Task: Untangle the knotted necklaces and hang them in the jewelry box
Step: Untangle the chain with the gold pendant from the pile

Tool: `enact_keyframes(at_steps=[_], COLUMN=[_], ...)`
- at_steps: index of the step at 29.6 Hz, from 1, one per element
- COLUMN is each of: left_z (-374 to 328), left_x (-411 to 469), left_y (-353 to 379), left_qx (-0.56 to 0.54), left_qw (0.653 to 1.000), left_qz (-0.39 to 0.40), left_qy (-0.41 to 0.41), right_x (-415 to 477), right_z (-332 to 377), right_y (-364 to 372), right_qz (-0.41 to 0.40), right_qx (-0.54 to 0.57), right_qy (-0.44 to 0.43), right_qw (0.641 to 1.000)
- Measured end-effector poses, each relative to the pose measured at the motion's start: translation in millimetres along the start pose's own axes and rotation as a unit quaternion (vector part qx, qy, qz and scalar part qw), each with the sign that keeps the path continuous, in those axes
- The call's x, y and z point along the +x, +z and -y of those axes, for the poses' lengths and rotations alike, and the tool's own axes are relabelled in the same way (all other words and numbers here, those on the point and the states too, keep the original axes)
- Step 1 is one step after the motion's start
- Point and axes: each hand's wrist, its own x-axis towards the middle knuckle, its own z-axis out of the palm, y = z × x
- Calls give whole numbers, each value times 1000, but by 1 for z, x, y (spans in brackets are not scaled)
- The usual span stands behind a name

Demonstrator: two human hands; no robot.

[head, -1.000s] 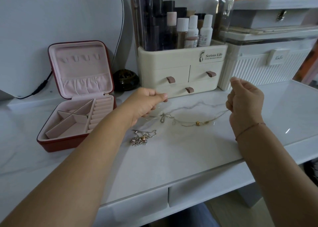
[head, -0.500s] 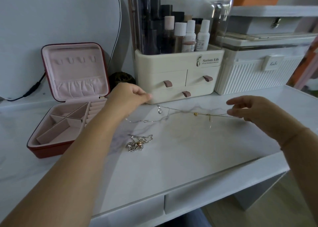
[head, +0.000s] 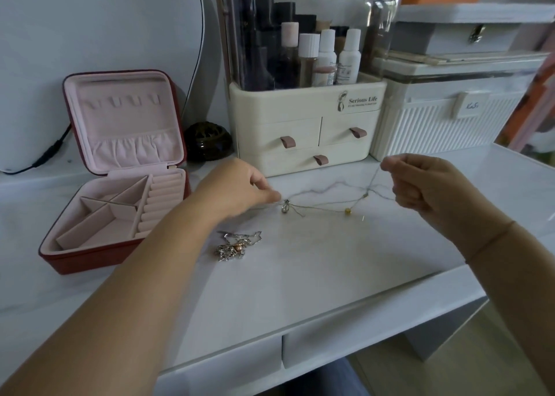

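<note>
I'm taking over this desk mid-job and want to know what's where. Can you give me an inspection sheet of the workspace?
Surface: white marbled desktop, drawers under its front edge.
Job's things: thin chains strung between both hands; tangled pile lying loose beside the left forearm; red jewelry box open, nothing hung in it.
Clutter: cream organizer with bottles; white ribbed case; dark round dish.
Grips: left hand and right hand each pinch the thin chains.
Cables: black cable at rear left.
Surroundings: stacked boxes at rear right.
</note>
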Motion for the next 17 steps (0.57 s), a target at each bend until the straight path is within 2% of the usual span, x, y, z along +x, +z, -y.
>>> enact_keyframes(at_steps=[2, 5, 9, 13, 17], left_z=[0, 1, -6, -21, -25], left_x=[1, 3, 3, -6, -8], left_y=[2, 8, 16, 22, 33], left_qx=[13, 3, -118, -296, -303], left_qw=[1000, 999, 990, 946, 941], left_qz=[9, 6, 16, 103, 117], left_qy=[14, 48, 80, 85, 94], right_x=[5, 14, 20, 24, 27], right_z=[12, 31, 56, 74, 83], right_y=[7, 20, 34, 45, 44], right_qz=[55, 104, 154, 176, 177], right_qx=[71, 112, 120, 99, 83], right_qy=[2, -17, -28, -37, -45], right_qw=[996, 988, 980, 979, 980])
